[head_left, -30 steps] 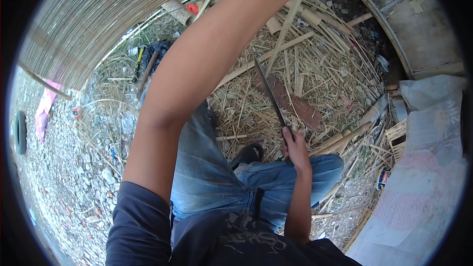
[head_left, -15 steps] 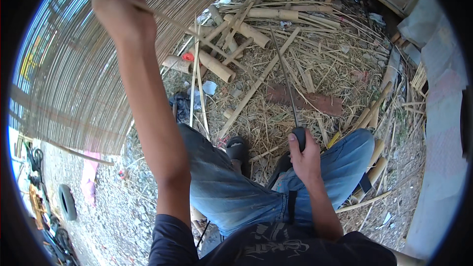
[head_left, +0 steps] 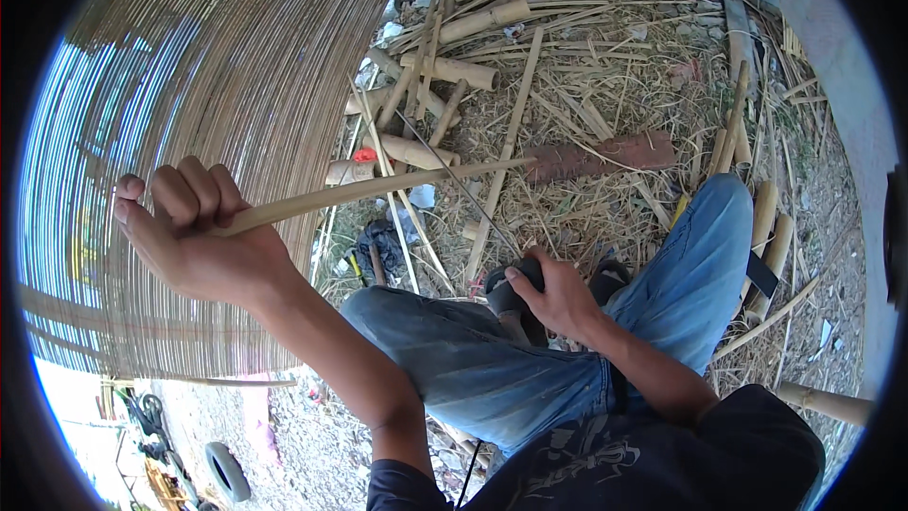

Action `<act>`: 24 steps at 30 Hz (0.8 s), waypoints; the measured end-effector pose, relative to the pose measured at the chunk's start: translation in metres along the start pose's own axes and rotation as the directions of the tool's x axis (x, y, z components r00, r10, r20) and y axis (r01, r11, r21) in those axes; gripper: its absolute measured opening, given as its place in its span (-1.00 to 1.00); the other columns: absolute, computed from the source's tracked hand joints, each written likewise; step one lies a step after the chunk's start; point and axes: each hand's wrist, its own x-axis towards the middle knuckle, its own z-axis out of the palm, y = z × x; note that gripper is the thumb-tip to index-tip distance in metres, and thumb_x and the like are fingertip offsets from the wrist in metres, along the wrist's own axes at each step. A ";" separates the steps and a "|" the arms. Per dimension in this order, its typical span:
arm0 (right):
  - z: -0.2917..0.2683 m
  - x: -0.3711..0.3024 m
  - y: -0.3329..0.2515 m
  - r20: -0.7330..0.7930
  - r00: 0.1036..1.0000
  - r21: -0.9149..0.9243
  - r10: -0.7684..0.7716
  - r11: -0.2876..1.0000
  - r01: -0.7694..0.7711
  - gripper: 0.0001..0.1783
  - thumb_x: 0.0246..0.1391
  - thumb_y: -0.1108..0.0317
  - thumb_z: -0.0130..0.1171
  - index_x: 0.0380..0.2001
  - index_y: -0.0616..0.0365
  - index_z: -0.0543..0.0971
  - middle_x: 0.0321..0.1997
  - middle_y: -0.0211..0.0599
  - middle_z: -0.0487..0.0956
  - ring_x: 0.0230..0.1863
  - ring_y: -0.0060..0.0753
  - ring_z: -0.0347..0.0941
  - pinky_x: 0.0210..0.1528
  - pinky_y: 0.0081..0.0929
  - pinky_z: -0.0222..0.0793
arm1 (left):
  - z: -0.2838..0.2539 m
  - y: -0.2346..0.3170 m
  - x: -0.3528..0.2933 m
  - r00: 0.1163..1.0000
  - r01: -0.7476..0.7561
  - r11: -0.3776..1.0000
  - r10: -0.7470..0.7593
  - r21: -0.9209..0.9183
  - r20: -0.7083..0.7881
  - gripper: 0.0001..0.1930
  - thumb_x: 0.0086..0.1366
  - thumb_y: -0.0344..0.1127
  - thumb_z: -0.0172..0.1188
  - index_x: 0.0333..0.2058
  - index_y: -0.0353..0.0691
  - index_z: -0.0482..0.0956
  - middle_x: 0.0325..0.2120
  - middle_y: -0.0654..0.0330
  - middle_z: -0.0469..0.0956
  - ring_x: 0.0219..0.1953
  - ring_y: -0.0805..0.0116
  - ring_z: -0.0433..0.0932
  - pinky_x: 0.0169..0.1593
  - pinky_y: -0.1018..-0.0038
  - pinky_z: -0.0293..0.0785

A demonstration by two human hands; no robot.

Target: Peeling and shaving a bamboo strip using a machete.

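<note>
My left hand (head_left: 213, 241) is raised at the left, its fingers curled round the thick end of a pale bamboo strip (head_left: 350, 193). The strip reaches to the right and tapers to a thin tip over the littered ground. Low in the middle, my right hand (head_left: 560, 301) grips the black handle of a long knife (head_left: 532, 273). Its thin blade slants up and to the left, crossing the strip in the view; whether they touch I cannot tell. Under the strip's tip lies a flat reddish-brown board (head_left: 605, 159).
Cut bamboo tubes (head_left: 459, 72) and long split strips (head_left: 511, 147) lie among straw-like shavings ahead. A slatted bamboo screen (head_left: 189, 66) stands along the left. A dark plastic bag (head_left: 378, 244) is near my left knee, a tyre (head_left: 227, 471) at the lower left.
My left hand has come down and nearer with the strip, which now points right. My right hand has shifted slightly left, and the knife now tilts to the left. The view has turned.
</note>
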 end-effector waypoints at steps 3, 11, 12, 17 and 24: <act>-0.007 -0.002 -0.020 -0.018 0.997 0.024 -0.068 0.997 0.069 -0.52 0.25 0.04 0.18 -0.10 0.31 0.46 -0.54 0.04 0.56 -0.46 0.11 0.59 -0.39 -0.14 0.42 | 0.005 0.001 0.001 1.000 -0.014 0.999 0.015 0.031 -0.018 -0.81 0.55 -0.23 -0.17 -0.24 -0.17 0.34 -0.71 0.43 -0.06 -0.67 0.61 -0.11 -0.66 0.60 -0.16; 0.004 0.011 0.057 -0.164 0.987 -0.146 0.004 0.989 -0.028 -0.59 0.32 0.10 0.10 -0.20 0.33 0.48 -0.63 -0.05 0.51 -0.59 -0.04 0.52 -0.50 -0.21 0.33 | 0.009 0.002 -0.007 0.993 -0.042 0.999 0.038 0.029 0.114 -0.74 0.55 -0.27 -0.26 -0.25 -0.20 0.40 -0.71 0.41 -0.04 -0.67 0.60 -0.10 -0.67 0.60 -0.14; 0.004 0.013 0.053 -0.173 0.985 -0.141 0.007 0.990 -0.032 -0.59 0.32 0.10 0.10 -0.20 0.33 0.48 -0.63 -0.05 0.51 -0.59 -0.04 0.52 -0.50 -0.21 0.33 | 0.001 0.001 -0.006 0.997 -0.031 0.998 0.028 0.049 0.077 -0.73 0.55 -0.28 -0.26 -0.26 -0.20 0.40 -0.71 0.40 -0.03 -0.67 0.59 -0.10 -0.67 0.59 -0.15; -0.022 -0.003 -0.001 -0.230 0.963 0.081 -0.143 0.983 0.166 -0.59 0.32 0.08 0.08 -0.22 0.31 0.49 -0.64 -0.08 0.48 -0.58 -0.11 0.49 -0.47 -0.24 0.34 | -0.001 0.001 0.000 0.999 0.002 1.000 -0.001 -0.021 0.034 -0.76 0.54 -0.31 -0.24 -0.30 -0.21 0.37 -0.67 0.37 -0.02 -0.62 0.52 -0.10 -0.60 0.53 -0.14; 0.000 0.009 0.017 -0.124 0.992 0.022 -0.020 1.000 0.023 -0.59 0.27 0.05 0.14 -0.21 0.26 0.46 -0.64 -0.10 0.47 -0.60 -0.04 0.52 -0.45 -0.23 0.38 | 0.012 -0.004 -0.012 0.997 -0.078 0.980 0.080 0.181 0.000 -0.79 0.51 -0.34 -0.23 -0.34 -0.19 0.34 -0.68 0.39 -0.05 -0.63 0.52 -0.13 -0.59 0.52 -0.15</act>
